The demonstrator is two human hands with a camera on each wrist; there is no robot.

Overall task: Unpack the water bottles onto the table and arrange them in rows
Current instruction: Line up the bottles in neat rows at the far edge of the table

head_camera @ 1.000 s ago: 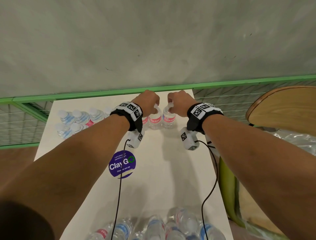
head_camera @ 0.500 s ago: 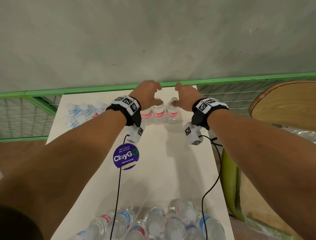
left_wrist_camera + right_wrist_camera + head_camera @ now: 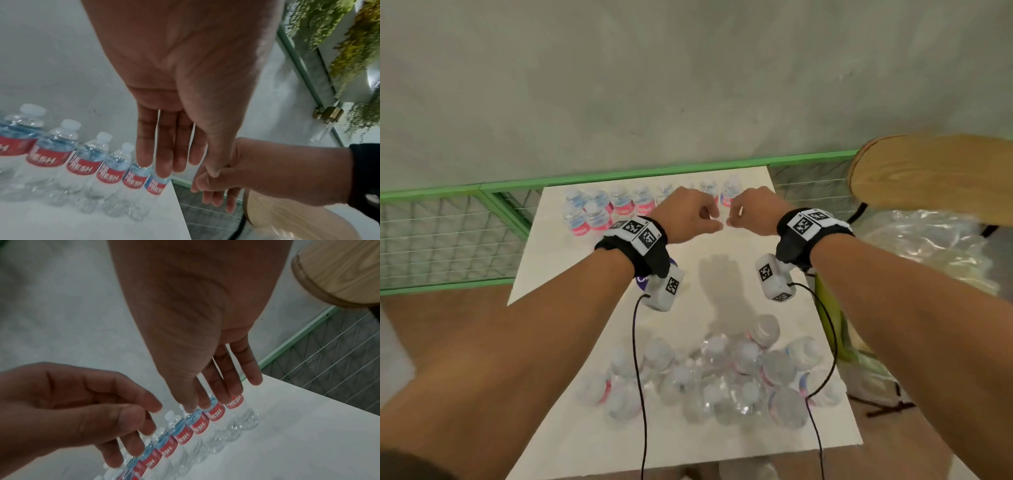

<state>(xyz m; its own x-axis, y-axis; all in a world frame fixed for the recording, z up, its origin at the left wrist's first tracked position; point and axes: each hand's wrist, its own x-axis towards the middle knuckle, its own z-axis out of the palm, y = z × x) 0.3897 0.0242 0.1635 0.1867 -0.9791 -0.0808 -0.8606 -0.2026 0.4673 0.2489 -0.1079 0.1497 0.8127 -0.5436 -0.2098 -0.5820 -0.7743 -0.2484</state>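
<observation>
Both hands have let go of the bottles they were setting down half a second ago and now hang just above the white table (image 3: 571,342), drawn back a little from its far edge. The table fills the middle of the head view, backed by a grey wall (image 3: 654,85) and a green mesh fence (image 3: 448,233); a round wooden stool seat (image 3: 935,174) and crumpled clear plastic wrap (image 3: 928,246) lie to the right. At the near end sits a loose cluster of unpacked water bottles (image 3: 722,373), blurred, some apparently upright. Along the far edge stands a row of red-labelled Be Fresh water bottles (image 3: 86,164), upright and touching side by side, with a few more bottles (image 3: 589,219) starting a second row at its left end. The left hand (image 3: 685,216) and right hand (image 3: 750,212) are nearly touching each other, both empty; the left wrist view shows the left hand's fingers (image 3: 164,146) straight and relaxed, and the right wrist view shows the right hand's fingers (image 3: 232,374) likewise loose, clear of the caps below. A purple sticker (image 3: 642,281) peeks out beneath the left wrist camera.
</observation>
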